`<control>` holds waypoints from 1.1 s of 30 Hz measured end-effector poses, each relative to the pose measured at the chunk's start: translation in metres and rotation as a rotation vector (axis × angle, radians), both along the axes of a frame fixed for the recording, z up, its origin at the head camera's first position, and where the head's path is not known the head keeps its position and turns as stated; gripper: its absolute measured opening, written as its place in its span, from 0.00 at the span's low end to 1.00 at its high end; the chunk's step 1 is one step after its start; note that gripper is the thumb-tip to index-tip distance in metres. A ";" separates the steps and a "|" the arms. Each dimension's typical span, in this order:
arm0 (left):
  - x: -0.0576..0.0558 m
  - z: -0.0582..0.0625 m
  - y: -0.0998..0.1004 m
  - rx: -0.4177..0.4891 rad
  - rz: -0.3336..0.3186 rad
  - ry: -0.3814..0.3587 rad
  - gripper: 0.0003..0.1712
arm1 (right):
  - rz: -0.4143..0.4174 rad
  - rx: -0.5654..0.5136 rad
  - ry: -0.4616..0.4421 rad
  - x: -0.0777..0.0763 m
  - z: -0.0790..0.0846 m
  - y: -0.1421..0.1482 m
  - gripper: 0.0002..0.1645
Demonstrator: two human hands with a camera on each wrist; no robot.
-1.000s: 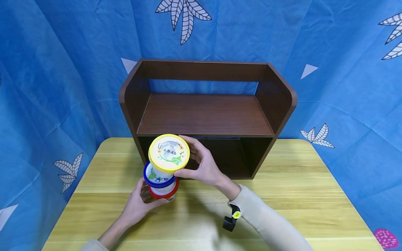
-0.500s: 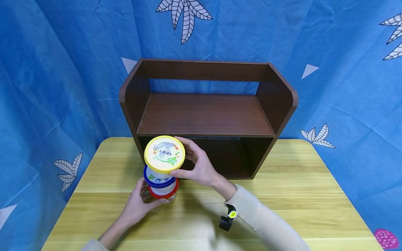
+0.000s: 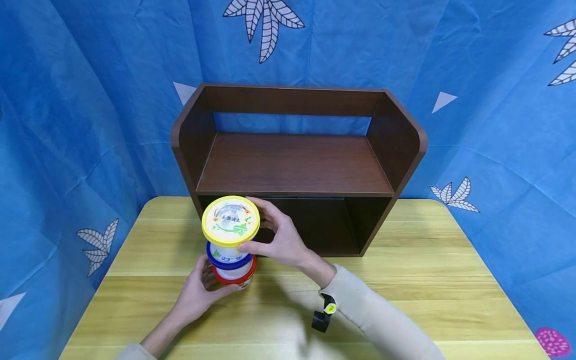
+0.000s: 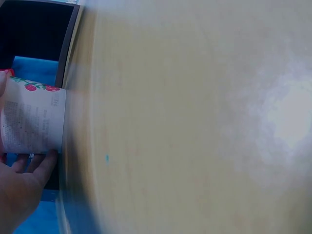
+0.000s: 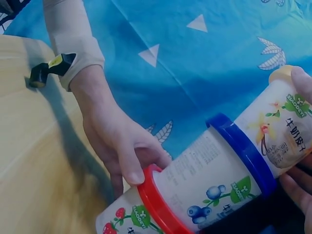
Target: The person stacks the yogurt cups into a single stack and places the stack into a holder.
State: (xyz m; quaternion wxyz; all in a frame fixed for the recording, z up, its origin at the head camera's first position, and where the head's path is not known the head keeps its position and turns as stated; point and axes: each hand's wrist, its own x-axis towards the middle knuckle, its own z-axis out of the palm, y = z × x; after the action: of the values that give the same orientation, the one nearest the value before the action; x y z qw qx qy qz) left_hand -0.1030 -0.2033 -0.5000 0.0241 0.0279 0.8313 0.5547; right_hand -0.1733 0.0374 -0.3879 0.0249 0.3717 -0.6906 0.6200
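Three white paper tubs stand in a column before the shelf's left front. At the bottom, my left hand (image 3: 195, 295) grips the red-lidded tub (image 3: 245, 281), thumb near the lid's rim. Strawberries are printed on it, and its white side (image 4: 34, 117) shows in the left wrist view. The blue-lidded tub (image 3: 228, 262), printed with blueberries, sits on the red lid. On top, my right hand (image 3: 281, 237) holds the yellow-lidded tub (image 3: 231, 221), thumb in front and fingers behind. In the right wrist view the yellow-lidded tub's base (image 5: 270, 122) meets the blue lid (image 5: 243, 153).
A dark brown two-tier shelf (image 3: 294, 165) stands at the back of the light wooden table (image 3: 405, 280), right behind the tubs. A blue curtain with leaf prints (image 3: 315, 45) hangs behind it. A black wrist strap mount (image 3: 323, 315) hangs from the right sleeve.
My right hand has moved the yellow-lidded tub a little left and toward me, over the blue-lidded tub. The left hand and the lower two tubs have stayed still.
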 end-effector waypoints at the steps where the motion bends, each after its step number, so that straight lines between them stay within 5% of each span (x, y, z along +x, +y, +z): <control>1: 0.000 0.000 0.000 -0.004 0.001 -0.007 0.50 | -0.005 0.007 0.000 0.000 0.000 -0.001 0.59; 7: -0.002 0.000 -0.001 -0.017 -0.012 -0.008 0.53 | -0.025 0.026 -0.005 0.003 0.000 -0.004 0.45; 33: -0.001 0.004 0.000 -0.026 -0.005 -0.002 0.54 | -0.011 -0.039 -0.020 0.011 -0.005 0.021 0.41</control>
State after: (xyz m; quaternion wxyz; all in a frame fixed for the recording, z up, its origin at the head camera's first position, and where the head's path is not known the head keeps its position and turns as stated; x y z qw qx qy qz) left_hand -0.1043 -0.2036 -0.4961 0.0268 0.0289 0.8382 0.5440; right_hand -0.1621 0.0583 -0.3929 0.0286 0.3609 -0.6808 0.6367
